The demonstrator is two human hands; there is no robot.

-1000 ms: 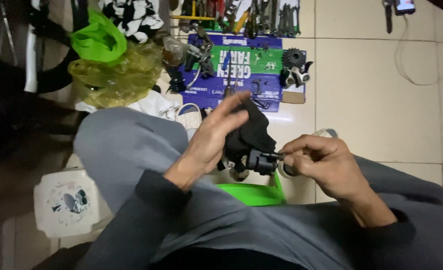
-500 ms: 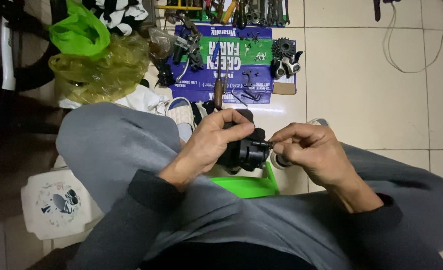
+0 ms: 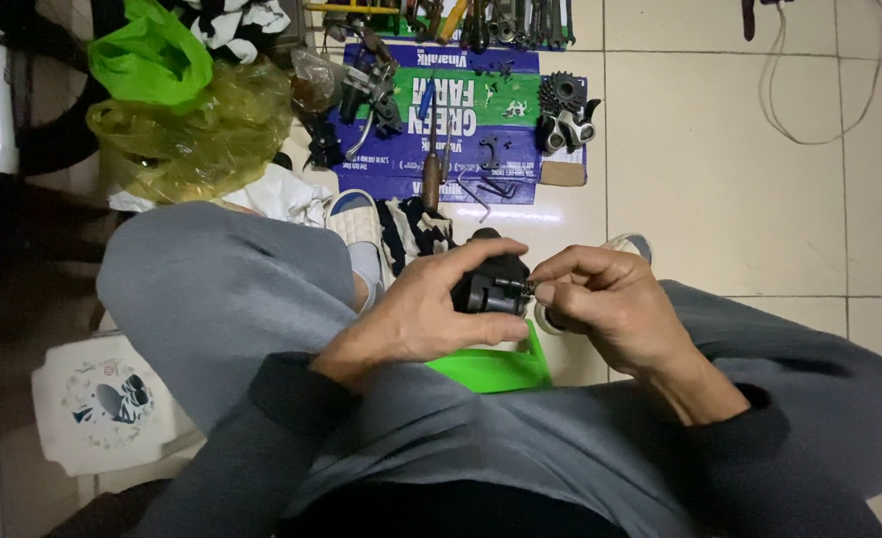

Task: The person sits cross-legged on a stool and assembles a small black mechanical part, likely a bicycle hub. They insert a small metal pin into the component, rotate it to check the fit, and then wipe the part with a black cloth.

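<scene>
The grip of the left hand (image 3: 423, 311) is clamped around a small black mechanical part (image 3: 488, 284), held over the person's lap between the raised knees, while the fingertips of the right hand (image 3: 600, 304) are pinched together on a thin metal piece, perhaps a screw or pin (image 3: 520, 287), at the part's right side. Whether that piece is going in or coming out cannot be told, and no hand tool shows in either hand, so the work appears to be mid-way, at a finger-turning stage, with the part still apart from the other components. Just below the hands lies a bright green plastic tray (image 3: 491, 367) on the tiled floor (image 3: 720, 179). Beyond them, a flattened blue-and-green carton (image 3: 431, 110) carries loose bits: a toothed sprocket cluster (image 3: 560, 95), a wooden-handled screwdriver (image 3: 431, 169), bent hex keys (image 3: 486, 199) and small fasteners. Further out to the left sit a yellow plastic bag (image 3: 187, 130) and a green plastic bag (image 3: 152, 55); a row of hand tools (image 3: 481, 15) lines the top edge.
</scene>
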